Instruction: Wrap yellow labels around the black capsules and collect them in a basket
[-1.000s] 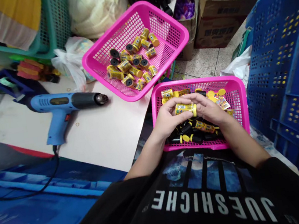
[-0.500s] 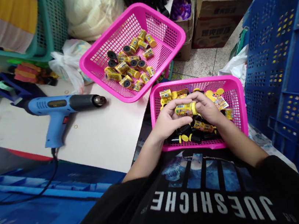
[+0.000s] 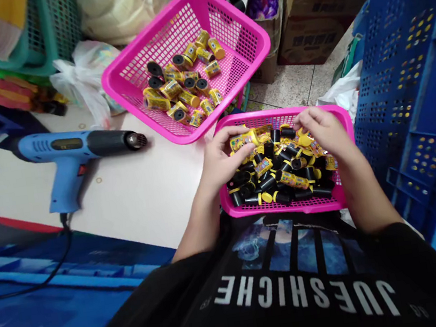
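One tube (image 3: pixel 244 139) gripped by left hand (image 3: pixel 225 157), fingers bent round it, right hand (image 3: pixel 324 129) half-curled over nearer basket (image 3: pixel 285 211), hold unclear

Illumination is moderate and diffuse, from a source outside the frame; the pale tabletop (image 3: pixel 153 194) reads brightest, with a soft shadow beside the handle of the heat gun (image 3: pixel 64 179), and small highlights mark the black tubes (image 3: pixel 268 183). Wide-angle distortion stretches the frame edges, and the lower left is dim and blurred.
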